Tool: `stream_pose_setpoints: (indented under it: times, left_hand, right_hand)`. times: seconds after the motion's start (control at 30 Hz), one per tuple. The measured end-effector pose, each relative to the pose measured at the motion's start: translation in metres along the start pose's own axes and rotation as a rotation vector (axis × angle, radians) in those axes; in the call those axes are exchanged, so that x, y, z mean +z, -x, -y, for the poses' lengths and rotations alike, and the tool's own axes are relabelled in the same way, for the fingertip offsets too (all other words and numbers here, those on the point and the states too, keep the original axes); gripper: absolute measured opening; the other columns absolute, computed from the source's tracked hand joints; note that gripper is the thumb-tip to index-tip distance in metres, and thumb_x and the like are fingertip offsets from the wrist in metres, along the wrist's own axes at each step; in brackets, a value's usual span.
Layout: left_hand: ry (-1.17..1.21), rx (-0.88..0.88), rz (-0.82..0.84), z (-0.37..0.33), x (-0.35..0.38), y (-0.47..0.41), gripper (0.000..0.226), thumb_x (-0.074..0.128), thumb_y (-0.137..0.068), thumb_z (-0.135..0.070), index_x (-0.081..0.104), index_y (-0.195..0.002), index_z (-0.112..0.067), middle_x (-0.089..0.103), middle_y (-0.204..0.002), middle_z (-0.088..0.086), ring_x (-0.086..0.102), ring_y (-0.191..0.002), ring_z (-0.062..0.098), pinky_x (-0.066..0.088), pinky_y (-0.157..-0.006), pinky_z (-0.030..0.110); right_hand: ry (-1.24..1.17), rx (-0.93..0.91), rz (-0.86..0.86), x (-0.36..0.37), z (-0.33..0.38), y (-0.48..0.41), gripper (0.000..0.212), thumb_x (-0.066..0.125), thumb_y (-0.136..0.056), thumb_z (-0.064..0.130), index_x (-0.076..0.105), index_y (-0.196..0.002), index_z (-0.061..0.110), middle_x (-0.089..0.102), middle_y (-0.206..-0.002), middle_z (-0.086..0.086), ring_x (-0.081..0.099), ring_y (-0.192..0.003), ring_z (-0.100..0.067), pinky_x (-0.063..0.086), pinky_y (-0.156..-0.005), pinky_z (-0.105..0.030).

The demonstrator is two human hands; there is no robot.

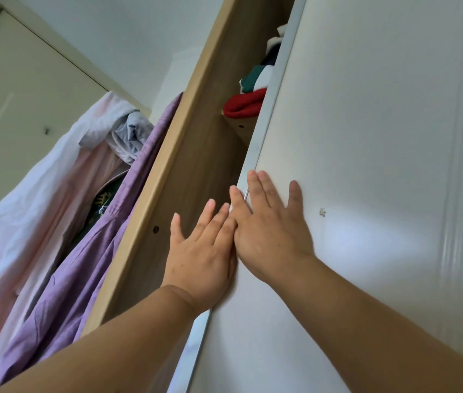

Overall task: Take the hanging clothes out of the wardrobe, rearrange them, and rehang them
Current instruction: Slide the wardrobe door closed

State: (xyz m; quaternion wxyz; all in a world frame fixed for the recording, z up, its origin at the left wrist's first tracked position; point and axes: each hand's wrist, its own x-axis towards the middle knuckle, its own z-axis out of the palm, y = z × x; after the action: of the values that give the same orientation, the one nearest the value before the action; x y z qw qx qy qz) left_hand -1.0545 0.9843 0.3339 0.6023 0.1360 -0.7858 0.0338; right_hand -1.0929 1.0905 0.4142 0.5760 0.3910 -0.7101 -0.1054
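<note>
A white sliding wardrobe door (380,137) fills the right side, with a narrow gap beside it. My right hand (270,231) lies flat on the door face near its metal edge, fingers straight. My left hand (202,256) presses against that same edge, fingers straight and reaching into the gap. Inside the gap, folded clothes sit on a wooden shelf: a red one (245,104) and a green and white one (255,79). No hanging clothes show inside the wardrobe.
The wardrobe's wooden side panel (168,180) runs diagonally through the middle. Left of it hang a purple garment (82,273), a pale pink one (26,222) and a grey one (131,134). A cream room door (12,95) stands at the far left.
</note>
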Motion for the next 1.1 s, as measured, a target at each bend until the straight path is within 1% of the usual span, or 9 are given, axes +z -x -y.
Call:
stream_pose_setpoints:
  times: [0.1, 0.27, 0.4, 0.53, 0.7, 0.8, 0.9, 1.0, 1.1]
  left_hand:
    - [0.019, -0.044, 0.05, -0.004, -0.002, 0.002, 0.052, 0.019, -0.102, -0.036, 0.01, -0.152, -0.026, 0.014, -0.158, -0.01, -0.011, -0.143, 0.008, -0.011, -0.112, 0.05]
    - [0.271, -0.038, 0.114, -0.031, -0.007, 0.006, 0.053, 0.022, -0.101, -0.026, 0.006, -0.152, -0.026, 0.009, -0.159, -0.007, 0.015, -0.145, 0.01, 0.008, -0.117, 0.038]
    - [0.406, -0.091, 0.14, -0.049, -0.01, 0.012, 0.058, 0.028, -0.1, -0.029, 0.001, -0.151, -0.032, 0.003, -0.159, -0.012, 0.024, -0.142, 0.014, 0.017, -0.104, 0.018]
    - [0.428, -0.159, 0.136, -0.059, -0.012, 0.026, 0.058, 0.032, -0.101, -0.031, 0.003, -0.151, -0.027, 0.008, -0.159, -0.01, 0.028, -0.141, 0.017, 0.02, -0.099, 0.02]
    - [0.39, -0.285, 0.255, -0.072, -0.008, 0.09, 0.058, 0.03, -0.101, -0.031, 0.004, -0.151, -0.022, 0.007, -0.16, 0.002, 0.026, -0.141, 0.025, 0.026, -0.111, 0.036]
    - [0.402, -0.474, 0.32, -0.079, 0.0, 0.143, 0.056, 0.03, -0.101, -0.031, 0.009, -0.151, -0.02, 0.022, -0.155, 0.007, 0.039, -0.132, 0.03, 0.033, -0.107, 0.04]
    - [0.396, -0.736, 0.397, -0.082, 0.006, 0.183, 0.043, 0.032, -0.1, -0.03, 0.028, -0.14, -0.015, 0.047, -0.136, 0.013, 0.052, -0.115, 0.034, 0.041, -0.099, 0.043]
    - [0.35, -0.788, 0.427, -0.082, 0.011, 0.2, 0.028, 0.037, -0.1, -0.029, 0.046, -0.119, -0.013, 0.054, -0.121, 0.013, 0.052, -0.102, 0.029, 0.04, -0.087, 0.036]
    - [0.357, -0.836, 0.438, -0.082, 0.009, 0.195, 0.029, 0.04, -0.098, -0.033, 0.049, -0.12, -0.016, 0.054, -0.122, 0.009, 0.053, -0.105, 0.029, 0.037, -0.085, 0.033]
  right_hand:
    - [0.008, 0.003, -0.005, -0.004, -0.004, 0.006, 0.06, 0.022, -0.099, 0.034, 0.0, -0.151, 0.016, -0.003, -0.16, -0.009, -0.008, -0.146, -0.025, 0.001, -0.111, -0.057]
    - [0.054, 0.023, 0.004, -0.011, -0.025, 0.027, 0.06, 0.015, -0.1, 0.041, 0.0, -0.151, 0.013, 0.0, -0.16, -0.006, -0.004, -0.147, -0.022, 0.006, -0.112, -0.054]
    - [0.09, 0.009, 0.034, -0.018, -0.041, 0.055, 0.068, 0.013, -0.096, 0.053, 0.001, -0.151, 0.015, -0.001, -0.16, -0.005, -0.004, -0.147, -0.024, 0.007, -0.113, -0.052]
    - [0.099, -0.051, 0.085, -0.017, -0.045, 0.106, 0.068, 0.015, -0.093, 0.059, 0.004, -0.151, 0.025, -0.004, -0.16, -0.006, -0.007, -0.146, -0.028, 0.003, -0.111, -0.056]
    - [0.068, -0.193, 0.205, -0.009, -0.026, 0.202, 0.069, 0.035, -0.087, 0.064, 0.026, -0.147, 0.032, 0.009, -0.159, -0.008, 0.004, -0.146, -0.031, 0.005, -0.11, -0.06]
    - [0.062, -0.225, 0.3, -0.003, -0.015, 0.243, 0.075, 0.037, -0.085, 0.067, 0.019, -0.149, 0.033, -0.001, -0.16, -0.008, -0.008, -0.145, -0.032, -0.003, -0.108, -0.062]
    - [0.054, -0.231, 0.326, 0.0, -0.009, 0.266, 0.078, 0.033, -0.085, 0.068, 0.009, -0.15, 0.032, -0.013, -0.159, -0.008, -0.018, -0.142, -0.034, -0.01, -0.104, -0.063]
    - [0.074, -0.229, 0.308, 0.0, -0.007, 0.274, 0.077, 0.031, -0.086, 0.069, 0.007, -0.15, 0.033, -0.013, -0.159, -0.008, -0.018, -0.142, -0.034, -0.007, -0.105, -0.064]
    - [0.097, -0.235, 0.281, 0.0, -0.01, 0.274, 0.077, 0.03, -0.084, 0.071, 0.009, -0.149, 0.035, -0.01, -0.159, -0.007, -0.015, -0.143, -0.035, -0.003, -0.106, -0.065]
